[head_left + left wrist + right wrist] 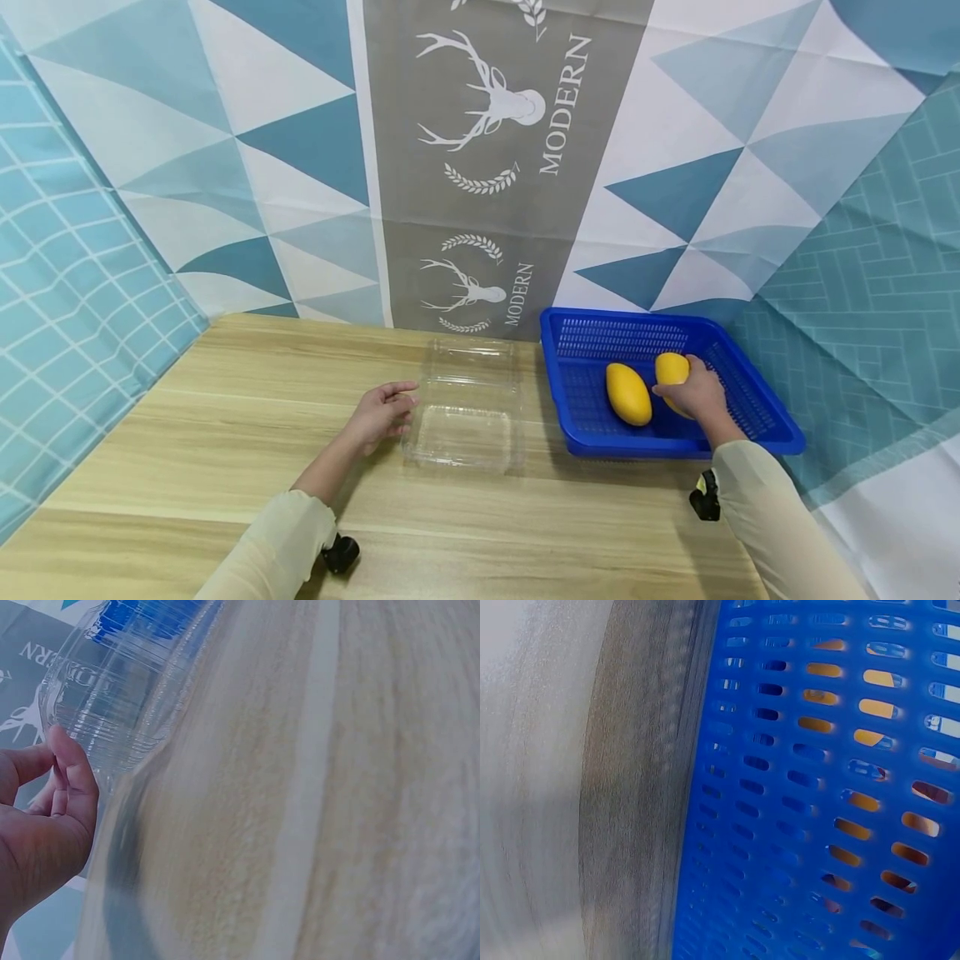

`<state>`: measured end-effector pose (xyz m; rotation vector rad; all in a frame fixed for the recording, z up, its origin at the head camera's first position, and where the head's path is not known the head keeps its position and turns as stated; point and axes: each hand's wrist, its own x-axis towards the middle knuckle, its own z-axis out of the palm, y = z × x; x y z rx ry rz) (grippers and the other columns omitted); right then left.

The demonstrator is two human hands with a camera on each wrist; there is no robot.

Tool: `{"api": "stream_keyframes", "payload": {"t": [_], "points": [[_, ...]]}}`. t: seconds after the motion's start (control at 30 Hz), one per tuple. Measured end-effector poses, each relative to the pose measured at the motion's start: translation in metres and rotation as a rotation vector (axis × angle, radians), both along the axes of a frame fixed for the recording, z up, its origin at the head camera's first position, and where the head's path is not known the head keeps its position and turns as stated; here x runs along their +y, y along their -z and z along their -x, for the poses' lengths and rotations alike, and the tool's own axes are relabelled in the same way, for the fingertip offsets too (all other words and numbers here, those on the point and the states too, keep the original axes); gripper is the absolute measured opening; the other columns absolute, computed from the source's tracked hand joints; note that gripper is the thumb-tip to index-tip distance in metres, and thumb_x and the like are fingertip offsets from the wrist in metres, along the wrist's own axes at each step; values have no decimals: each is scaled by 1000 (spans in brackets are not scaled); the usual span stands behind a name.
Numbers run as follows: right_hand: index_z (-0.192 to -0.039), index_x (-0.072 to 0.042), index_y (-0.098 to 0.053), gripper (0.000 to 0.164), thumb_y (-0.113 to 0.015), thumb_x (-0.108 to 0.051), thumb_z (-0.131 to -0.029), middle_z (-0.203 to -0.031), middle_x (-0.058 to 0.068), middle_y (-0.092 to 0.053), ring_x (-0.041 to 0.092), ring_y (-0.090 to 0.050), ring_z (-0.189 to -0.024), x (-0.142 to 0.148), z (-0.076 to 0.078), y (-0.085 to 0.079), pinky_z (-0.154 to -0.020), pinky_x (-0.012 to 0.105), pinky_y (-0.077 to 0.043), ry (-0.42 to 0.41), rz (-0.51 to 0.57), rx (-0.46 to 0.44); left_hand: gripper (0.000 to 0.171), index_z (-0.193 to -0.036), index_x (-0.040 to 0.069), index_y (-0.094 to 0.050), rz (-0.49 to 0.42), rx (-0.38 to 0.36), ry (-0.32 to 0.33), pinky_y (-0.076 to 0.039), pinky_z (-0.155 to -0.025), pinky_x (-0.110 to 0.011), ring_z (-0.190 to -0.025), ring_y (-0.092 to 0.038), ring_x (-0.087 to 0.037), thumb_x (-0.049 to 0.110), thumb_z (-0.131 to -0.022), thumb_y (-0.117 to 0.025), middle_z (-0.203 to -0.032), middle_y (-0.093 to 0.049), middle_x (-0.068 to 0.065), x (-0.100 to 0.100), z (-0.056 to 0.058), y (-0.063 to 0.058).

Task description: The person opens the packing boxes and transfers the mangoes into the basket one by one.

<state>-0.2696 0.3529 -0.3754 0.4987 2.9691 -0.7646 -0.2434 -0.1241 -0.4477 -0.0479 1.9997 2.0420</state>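
Note:
My right hand (702, 392) reaches into a blue plastic basket (637, 446) and grips a yellow mango (670, 367) from its right side. A second mango (628, 395) lies beside it on the left, on the basket floor. My left hand (382, 414) is at the left edge of a clear plastic clamshell box (465, 433), which lies with its lid folded back. In the left wrist view, the fingertips overlap the rim of the box (112, 705), loosely bent. From the right wrist, the basket's slotted wall (780, 787) hides most of the right hand and the mangoes.
Everything stands on a wood-grain table (225, 417). Behind it hangs a patterned cloth (480, 208) with deer prints, close to the backs of the box and basket. Tiled-pattern cloths (67, 250) hang along both sides.

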Motion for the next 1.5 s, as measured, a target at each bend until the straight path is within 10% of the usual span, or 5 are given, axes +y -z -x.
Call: {"api": "stream_keyframes", "payload": {"t": [1.5], "points": [[-145,10,-9,90,-63,-31,-84,-138,40,-24,54,-28,-122,4,14,7,-102,66,-30,-46,3,-108,44,-135,-2,-39,6,-4,2,-51,-58,-17,-68,-53,-6,9,-94,-52,-93,-53,-1,-1,1,0]]}}
